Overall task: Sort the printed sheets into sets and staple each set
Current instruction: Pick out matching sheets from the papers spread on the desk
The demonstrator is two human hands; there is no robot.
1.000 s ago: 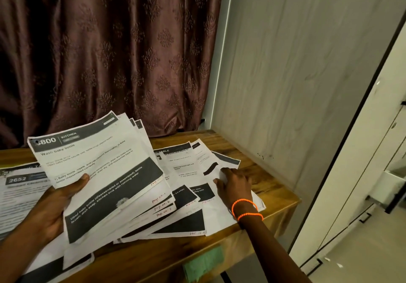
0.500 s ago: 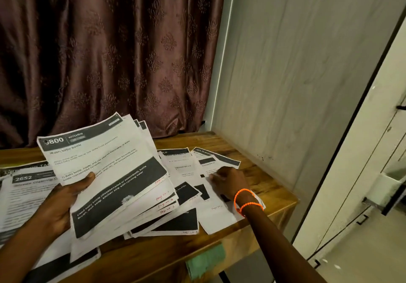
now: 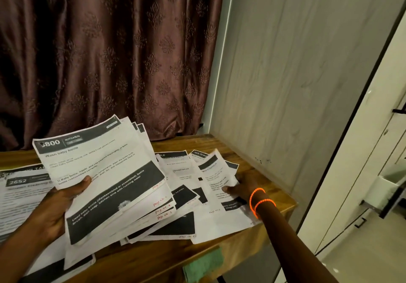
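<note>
Sorting in progress: the left hand (image 3: 55, 203), at eight o'clock, grasps a fanned stack of printed sheets (image 3: 105, 179) so handwritten page numbers show, while the right hand (image 3: 241, 189), at four o'clock, pinches one loose sheet (image 3: 216, 174) lifted off the wooden table (image 3: 259, 172), probably to join the set.

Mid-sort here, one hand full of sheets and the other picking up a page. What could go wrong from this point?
1. The fanned stack in the left hand is splayed; sheets could slip out of order.
2. The right hand lifts one page off overlapping sheets; a neighbour may drag along.
3. Some pages overhang the table edge and could fall.
</note>
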